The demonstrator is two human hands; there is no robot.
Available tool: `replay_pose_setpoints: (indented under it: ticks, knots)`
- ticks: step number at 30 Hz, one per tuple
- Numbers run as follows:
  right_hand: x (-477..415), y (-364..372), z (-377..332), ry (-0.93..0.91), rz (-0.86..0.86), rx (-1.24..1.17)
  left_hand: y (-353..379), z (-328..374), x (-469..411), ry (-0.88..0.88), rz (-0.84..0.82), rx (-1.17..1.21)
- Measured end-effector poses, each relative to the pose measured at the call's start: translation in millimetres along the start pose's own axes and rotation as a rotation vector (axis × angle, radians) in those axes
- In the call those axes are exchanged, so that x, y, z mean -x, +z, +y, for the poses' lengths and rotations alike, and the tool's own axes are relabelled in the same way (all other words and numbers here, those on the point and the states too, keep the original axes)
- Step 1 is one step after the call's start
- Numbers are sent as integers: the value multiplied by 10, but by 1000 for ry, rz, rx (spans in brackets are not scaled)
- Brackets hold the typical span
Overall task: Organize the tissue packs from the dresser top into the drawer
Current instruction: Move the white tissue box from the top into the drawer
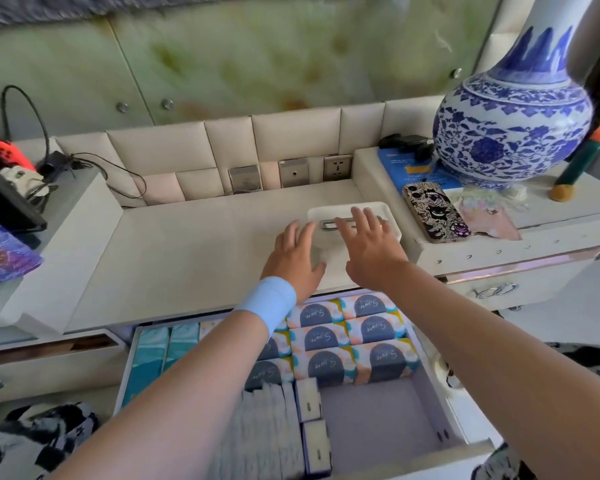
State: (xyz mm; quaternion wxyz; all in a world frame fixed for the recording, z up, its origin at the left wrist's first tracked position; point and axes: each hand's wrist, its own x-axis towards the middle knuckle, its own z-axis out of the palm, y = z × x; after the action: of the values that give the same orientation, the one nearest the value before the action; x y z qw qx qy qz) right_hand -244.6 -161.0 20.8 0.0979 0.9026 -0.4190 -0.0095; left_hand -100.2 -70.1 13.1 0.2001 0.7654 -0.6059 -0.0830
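A white tissue box point(329, 212) with a slotted lid lies on the cream dresser top point(201, 237), at its right end. My left hand point(297, 259) reaches to its near left corner with fingers spread. My right hand point(371, 247) hovers over the lid, fingers apart, holding nothing. Below, the open drawer point(430, 410) holds rows of patterned tissue packs point(350, 337) at the back, teal packs point(163, 355) on the left, pale wrapped packs point(267, 427) and two small white boxes point(312, 424) in front. My left forearm hides part of the drawer.
A blue-and-white vase point(513, 126) and a phone point(433, 211) sit on the raised right ledge. On the left ledge are a game controller point(6, 155), cables and a dark tablet point(4, 202). Wall sockets point(336, 167) line the back. The drawer's front right part is bare.
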Motion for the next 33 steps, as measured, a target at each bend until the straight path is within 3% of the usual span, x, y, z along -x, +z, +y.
replay_pose_setpoints:
  ticks: [3,6,14,22,27,33]
  knots:
    - [-103,82,70,-3,-87,-30,7,48,-235,-66,-123,65]
    - [-121,128,5,-17,-41,-34,43,25,-339,-81,-177,126]
    - [3,44,-89,-80,-1,-71,75,-142,23,-36,11,310]
    - [633,-238,-225,-107,-103,-386,116,-356,983,43,83,348]
    - [1023,-519,-123,-143,-193,-407,261,-395,1420,-89,-149,171]
    - [1460,-571,97,-114,-401,-577,280,-57,1714,-15,-498,13]
